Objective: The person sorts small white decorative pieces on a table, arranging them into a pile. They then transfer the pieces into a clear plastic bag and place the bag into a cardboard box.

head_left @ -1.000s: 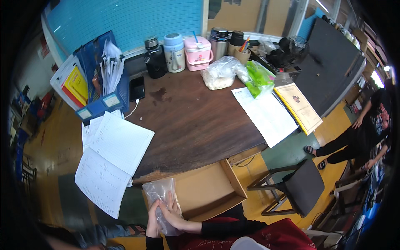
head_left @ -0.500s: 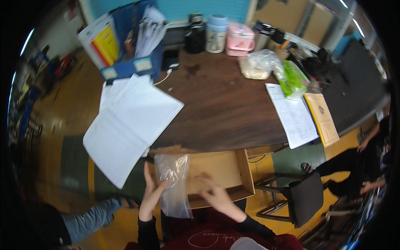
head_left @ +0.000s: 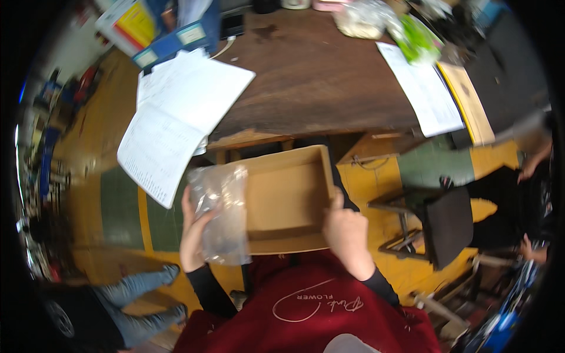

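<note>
A shallow, open-topped brown cardboard box is held just off the desk's near edge, above my lap. Nothing shows in the visible part of its inside. My right hand is closed round its right wall. At the left end, my left hand holds a clear plastic bag, with the thumb over the plastic. The bag hangs across the box's left side and hides part of it. Whether my left fingers also grip the box behind the bag cannot be seen.
On the dark wooden desk, an open notebook overhangs the left edge. Blue file holders, a phone, bagged items, a paper sheet and an envelope lie beyond. A chair and people stand nearby.
My right hand has gone from spread fingers over the box to a grip on its right wall. The box has moved out from the desk edge. The view has tipped downward.
</note>
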A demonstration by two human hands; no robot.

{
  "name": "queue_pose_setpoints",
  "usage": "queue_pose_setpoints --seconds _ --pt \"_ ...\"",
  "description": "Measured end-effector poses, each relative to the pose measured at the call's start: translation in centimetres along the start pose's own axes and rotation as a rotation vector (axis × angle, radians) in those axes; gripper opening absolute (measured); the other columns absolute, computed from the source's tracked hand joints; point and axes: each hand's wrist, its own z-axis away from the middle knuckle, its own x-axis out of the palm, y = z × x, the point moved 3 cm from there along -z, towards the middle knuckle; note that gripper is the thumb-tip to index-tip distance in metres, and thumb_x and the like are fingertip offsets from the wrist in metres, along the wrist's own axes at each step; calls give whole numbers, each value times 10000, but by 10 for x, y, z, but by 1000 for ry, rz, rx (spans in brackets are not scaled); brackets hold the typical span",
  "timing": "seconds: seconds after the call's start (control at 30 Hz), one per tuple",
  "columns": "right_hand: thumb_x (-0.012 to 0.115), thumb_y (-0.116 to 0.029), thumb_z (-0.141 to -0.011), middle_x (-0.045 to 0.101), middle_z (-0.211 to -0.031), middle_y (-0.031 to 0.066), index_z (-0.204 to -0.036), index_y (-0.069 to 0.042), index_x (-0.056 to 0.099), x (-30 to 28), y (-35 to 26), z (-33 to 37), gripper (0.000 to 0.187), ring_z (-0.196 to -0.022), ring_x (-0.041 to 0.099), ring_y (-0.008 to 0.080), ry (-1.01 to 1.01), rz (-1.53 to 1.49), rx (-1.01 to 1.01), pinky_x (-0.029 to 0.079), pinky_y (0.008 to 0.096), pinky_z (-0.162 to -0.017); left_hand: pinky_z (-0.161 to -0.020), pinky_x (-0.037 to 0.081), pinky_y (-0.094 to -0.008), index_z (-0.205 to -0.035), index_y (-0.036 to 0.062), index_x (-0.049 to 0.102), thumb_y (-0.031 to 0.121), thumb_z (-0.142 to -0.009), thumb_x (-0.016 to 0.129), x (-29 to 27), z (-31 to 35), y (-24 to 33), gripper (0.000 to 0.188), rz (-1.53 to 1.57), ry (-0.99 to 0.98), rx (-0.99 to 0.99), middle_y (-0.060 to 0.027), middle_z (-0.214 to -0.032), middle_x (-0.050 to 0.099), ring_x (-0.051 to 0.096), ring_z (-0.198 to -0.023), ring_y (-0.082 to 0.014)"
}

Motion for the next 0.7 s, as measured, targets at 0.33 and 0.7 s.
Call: queue_pose_setpoints --seconds 0.33,0.7 --pt "597 -115 -868 704 -678 198 -1436 104 457 2 -40 -2 625 -631 718 384 -178 -265 -141 578 491 -631 -1113 430 -343 -1645 154 209 -23 -939 543 -52 70 19 802 113 112 -110 -142 -1562 410 506 -1344 -270" --pt "557 -267 -1012 705 -746 265 -1389 -12 535 14 73 -47 455 -708 702 473 -31 -144 68 569 564 -686 -1210 296 -365 -1645 97 174 8 -937 589 49 3 9 826 -46 15 81 -183 -1667 255 284 -1525 -268"
